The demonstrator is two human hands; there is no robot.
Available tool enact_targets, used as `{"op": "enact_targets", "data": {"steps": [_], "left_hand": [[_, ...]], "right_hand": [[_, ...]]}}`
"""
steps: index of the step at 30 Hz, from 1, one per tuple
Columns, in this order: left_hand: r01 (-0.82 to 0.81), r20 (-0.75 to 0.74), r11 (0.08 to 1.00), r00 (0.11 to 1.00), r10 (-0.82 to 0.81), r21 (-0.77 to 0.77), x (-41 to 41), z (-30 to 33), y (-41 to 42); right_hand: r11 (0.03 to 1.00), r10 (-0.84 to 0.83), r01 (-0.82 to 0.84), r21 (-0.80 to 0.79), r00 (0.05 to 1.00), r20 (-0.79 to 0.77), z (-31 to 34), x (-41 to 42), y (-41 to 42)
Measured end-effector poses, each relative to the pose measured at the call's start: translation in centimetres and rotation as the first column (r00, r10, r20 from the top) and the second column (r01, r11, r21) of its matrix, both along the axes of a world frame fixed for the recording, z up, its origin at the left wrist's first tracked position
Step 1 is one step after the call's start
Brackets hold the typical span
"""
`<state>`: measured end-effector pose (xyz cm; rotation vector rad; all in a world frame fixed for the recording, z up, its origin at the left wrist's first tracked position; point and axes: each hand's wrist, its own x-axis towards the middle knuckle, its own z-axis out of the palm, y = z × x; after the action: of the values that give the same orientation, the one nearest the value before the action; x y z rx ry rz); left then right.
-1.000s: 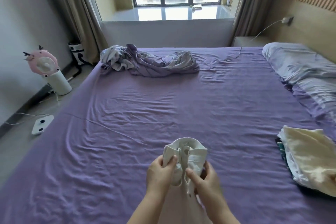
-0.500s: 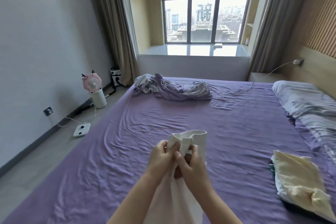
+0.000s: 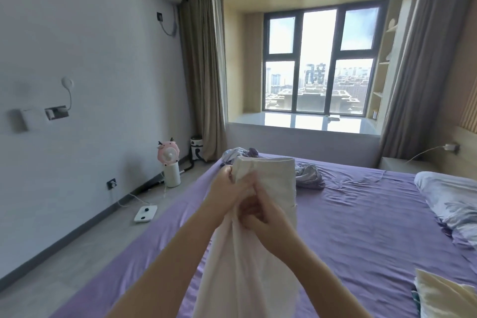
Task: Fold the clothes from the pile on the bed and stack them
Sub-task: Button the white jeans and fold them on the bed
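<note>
I hold a white garment (image 3: 273, 181) up in front of me over the purple bed (image 3: 366, 219). My left hand (image 3: 224, 188) grips its upper left edge. My right hand (image 3: 265, 217) pinches the cloth just below and to the right, close against the left hand. The rest of the garment hangs down between my forearms. A rumpled grey-purple pile of clothes (image 3: 307, 174) lies at the far end of the bed, partly hidden behind the garment. A stack of folded clothes with a cream piece on top (image 3: 444, 294) sits at the bed's near right edge.
A pillow (image 3: 454, 196) lies on the right side of the bed. On the floor to the left stand a pink fan on a white base (image 3: 170, 165), a white scale (image 3: 145, 213) and cables. A nightstand (image 3: 402, 164) stands by the window wall.
Both hands have lifted the white garment higher and it has opened out at the top. My head has tilted up, so more of the wall and window shows.
</note>
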<state>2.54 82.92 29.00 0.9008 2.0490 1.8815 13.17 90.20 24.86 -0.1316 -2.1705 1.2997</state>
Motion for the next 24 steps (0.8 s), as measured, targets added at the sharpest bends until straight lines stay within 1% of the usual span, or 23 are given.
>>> {"op": "enact_targets", "data": {"steps": [1,3,5,6,8,9,10,11,12,13,14,15,17,19,22,24], "left_hand": [[0.021,0.012,0.998,1.000,-0.022,0.061,-0.3,1.1,-0.6],[0.084,0.014,0.987,0.996,-0.087,0.136,-0.7,3.0,-1.7],[0.132,-0.047,0.979,0.991,-0.126,0.155,-1.2,4.7,-2.9],[0.155,-0.072,0.976,0.987,-0.145,0.155,-1.3,5.6,-3.4],[0.211,-0.088,0.964,0.976,-0.199,0.164,-1.6,7.5,-4.5],[0.241,-0.089,0.954,0.969,-0.229,0.178,-1.7,8.5,-5.1],[0.269,-0.092,0.944,0.962,-0.255,0.191,-1.8,9.5,-5.7],[0.298,-0.100,0.934,0.954,-0.283,0.199,-1.9,10.6,-6.4],[0.334,-0.114,0.921,0.942,-0.316,0.200,-1.8,11.5,-6.9],[0.374,-0.129,0.906,0.926,-0.354,0.198,-1.8,12.5,-7.4],[0.411,-0.144,0.892,0.910,-0.389,0.189,-1.7,13.5,-7.8],[0.439,-0.153,0.880,0.897,-0.415,0.182,-1.7,14.4,-8.1],[0.447,-0.174,0.879,0.891,-0.420,0.166,-1.9,16.1,-8.3],[0.398,-0.207,0.905,0.908,-0.365,0.149,-2.2,18.1,-8.1],[0.262,-0.180,0.945,0.957,-0.228,0.198,-2.5,20.8,-6.6],[0.161,-0.191,0.952,0.975,-0.113,0.260,-2.5,22.2,-5.0]], "right_hand": [[0.997,-0.033,0.034,0.069,0.999,-0.017,1.1,0.1,-0.2],[0.961,-0.161,0.188,0.201,0.976,-0.146,3.1,0.3,-0.4],[0.887,-0.308,0.381,0.262,0.910,-0.278,4.7,0.3,-0.7],[0.849,-0.377,0.463,0.253,0.868,-0.323,5.3,0.3,-0.7],[0.816,-0.476,0.558,0.150,0.796,-0.373,6.5,0.4,-0.5],[0.830,-0.494,0.553,0.075,0.790,-0.363,7.3,0.6,-0.3],[0.862,-0.485,0.507,-0.016,0.815,-0.317,8.2,0.8,-0.2],[0.903,-0.429,0.409,-0.130,0.865,-0.260,9.2,1.2,-0.1],[0.930,-0.334,0.280,-0.240,0.914,-0.229,10.2,1.5,-0.1],[0.938,-0.238,0.162,-0.307,0.944,-0.228,11.0,1.9,0.0],[0.940,-0.175,0.091,-0.329,0.956,-0.237,11.8,2.2,0.2],[0.943,-0.142,0.060,-0.326,0.962,-0.234,12.7,2.5,0.4],[0.946,-0.141,0.071,-0.316,0.969,-0.205,14.5,2.8,0.5],[0.937,-0.235,0.159,-0.312,0.946,-0.222,16.4,2.6,0.1],[0.902,-0.412,0.323,-0.287,0.844,-0.343,19.0,1.6,-1.0],[0.883,-0.467,0.394,-0.254,0.791,-0.396,20.5,1.0,-1.7]]}}
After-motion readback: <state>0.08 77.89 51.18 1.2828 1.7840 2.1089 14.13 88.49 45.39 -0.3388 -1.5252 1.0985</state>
